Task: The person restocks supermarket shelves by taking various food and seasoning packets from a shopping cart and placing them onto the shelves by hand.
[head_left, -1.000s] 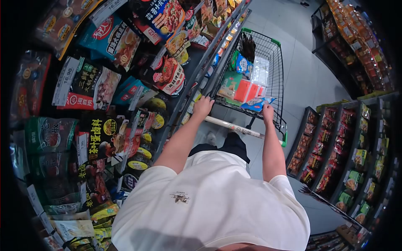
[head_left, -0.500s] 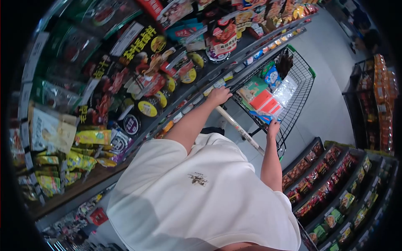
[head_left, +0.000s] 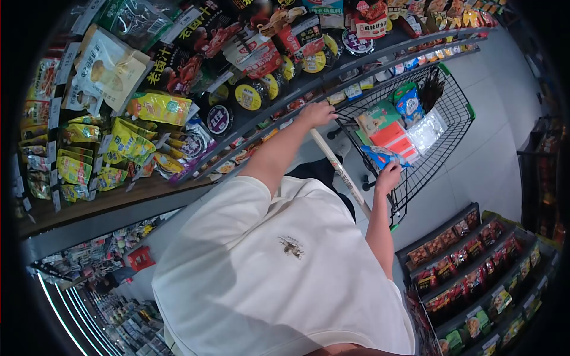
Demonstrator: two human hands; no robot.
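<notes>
"So, what's in the black wire shopping cart with green corners (head_left: pixel 471 112)?"

"One green-and-tan package (head_left: pixel 380 117), flat red-orange packets (head_left: pixel 393 137), a silvery pack (head_left: pixel 428 132), a blue-and-green bag (head_left: pixel 408 105), something dark and feathery (head_left: pixel 431 92); a shiny blue packet (head_left: pixel 379 155) lies at the near end."

"And the hands?"

"Left hand (head_left: pixel 319 114) closed over the pale bar handle (head_left: pixel 336 166); right hand (head_left: pixel 389 176) against the blue packet, whether gripping, I can't tell."

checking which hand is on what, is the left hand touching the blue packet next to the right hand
Apart. The head view shows a gap between the left hand and that blue packet, with floor showing between them.
</notes>
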